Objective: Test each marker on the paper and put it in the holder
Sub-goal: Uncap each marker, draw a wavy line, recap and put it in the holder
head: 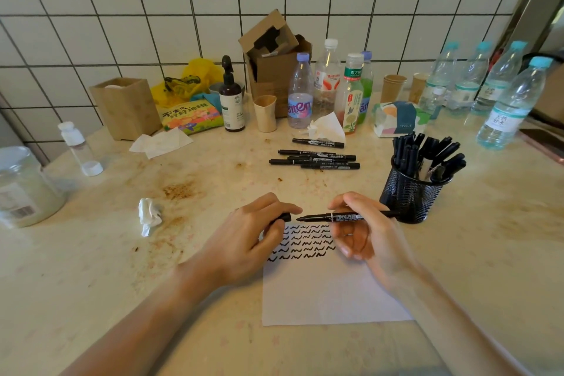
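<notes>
Black cap [285, 217] pinched in left hand [250, 238], right hand [363, 232] gripping marker [345, 217], squiggles partly hidden.

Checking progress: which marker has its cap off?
The marker in the right hand, tip bare over the paper; the left hand holds its cap. Others stay capped.

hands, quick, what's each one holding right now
Left hand: grips the marker cap.
Right hand: holds the uncapped marker above the paper.

The tissue pack [398, 119] reads "TISSUE"; a clear bottle [327, 76] bears a red "Watsons" label; the green-capped bottle [352, 94] shows "东方".
</notes>
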